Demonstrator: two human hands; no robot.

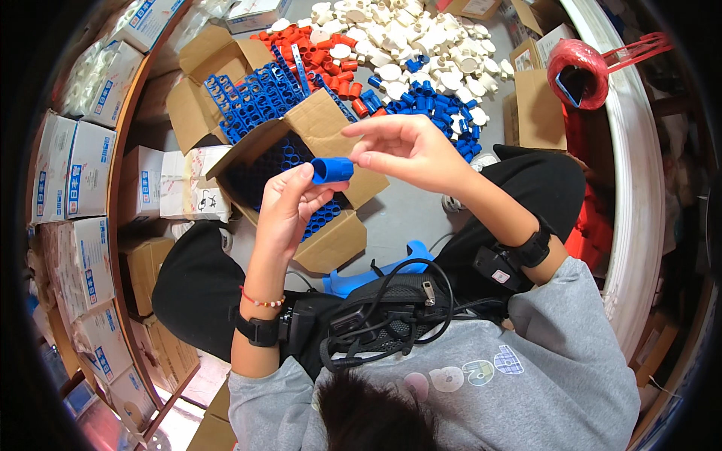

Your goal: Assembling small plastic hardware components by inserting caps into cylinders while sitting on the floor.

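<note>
A short blue plastic pipe fitting [333, 170] is held between the thumb and fingers of my left hand [293, 197], its open end facing left. My right hand [409, 151] is just right of the fitting, thumb and fingers curved apart; whether a fingertip touches the fitting I cannot tell. Below and behind both hands stands an open cardboard box [333, 239] holding blue ring-shaped plastic parts [321, 220]. Another open carton [197, 56] beyond it is stacked with blue slotted plastic strips [254, 93]. Loose blue fittings [434, 107] lie on the floor past my right hand.
Piles of red fittings [324, 53] and white fittings [406, 34] cover the floor ahead. A blue plastic stool [338, 282] is between my legs. Boxes [90, 163] fill the left shelf. A roll of red plastic twine [575, 62] hangs at the right, near a cardboard box [538, 113].
</note>
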